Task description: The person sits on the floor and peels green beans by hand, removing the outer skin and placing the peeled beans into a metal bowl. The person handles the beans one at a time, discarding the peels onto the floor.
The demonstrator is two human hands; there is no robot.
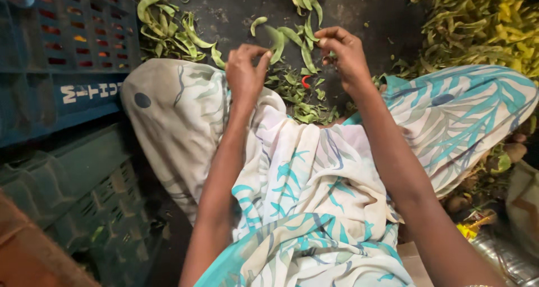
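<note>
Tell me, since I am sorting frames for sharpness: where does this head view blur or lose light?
Head view: the bean pod by the left hand is motion-smeared; the right hand is sharper. Lower left falls into deep shadow over the green crate; the yellow-green leaves at upper right are brightly lit; edges bow slightly from the wide lens.

Smooth, waxy green bean pods at 12 o'clock on rough, matt dark floor. Soft printed cloth at centre. Matt blue plastic crate at 10 o'clock. Glossy metal vessel at 4 o'clock.
</note>
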